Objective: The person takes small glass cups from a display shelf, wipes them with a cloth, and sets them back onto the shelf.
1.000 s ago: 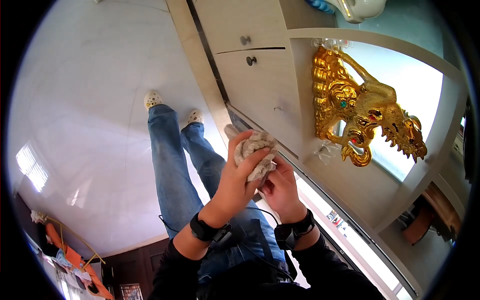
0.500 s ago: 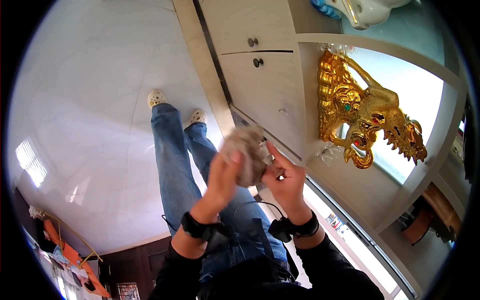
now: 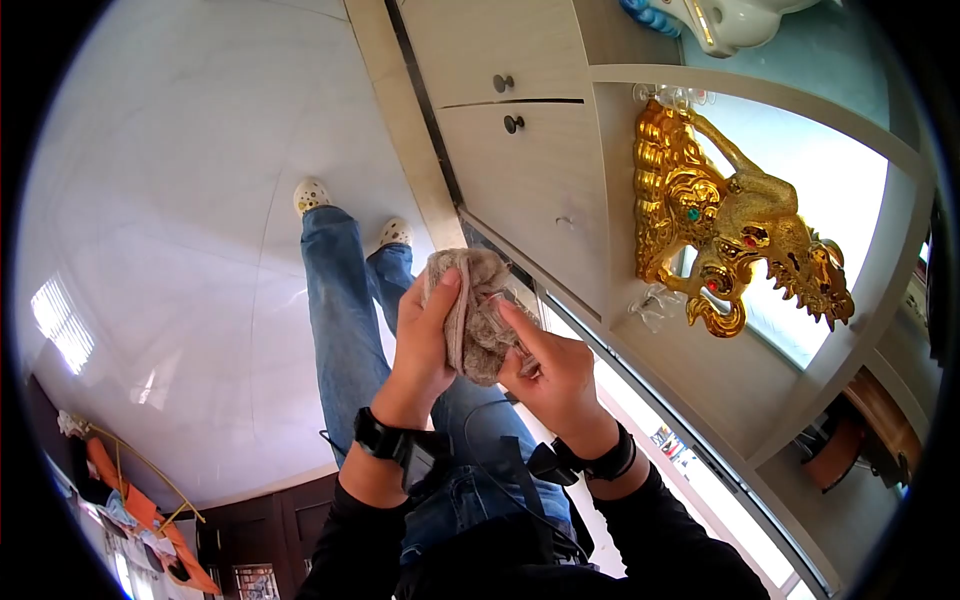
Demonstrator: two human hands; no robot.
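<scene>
A bunched grey-brown cloth (image 3: 478,320) is held up in front of my legs. My left hand (image 3: 425,335) is closed on its left side, with the thumb pressed on top. At the cloth's right side my right hand (image 3: 555,375) is closed, its index finger and thumb pinching into the folds. A small clear glass piece (image 3: 497,300) shows partly by the right index fingertip; the cloth hides most of it, and its exact kind cannot be made out.
To the right, a shelf (image 3: 690,400) holds a golden dragon-like figure (image 3: 740,225) and small clear glass ornaments (image 3: 655,305). A white figure (image 3: 745,25) is above. Cabinet doors (image 3: 520,190) with dark knobs stand ahead. Pale floor tiles (image 3: 180,200) lie left; an orange cloth (image 3: 150,510) hangs lower left.
The cloth has opened out from a blurred bundle and is now around the clear glass piece, which showed in my right fingers before. My right hand has moved slightly left and down.
</scene>
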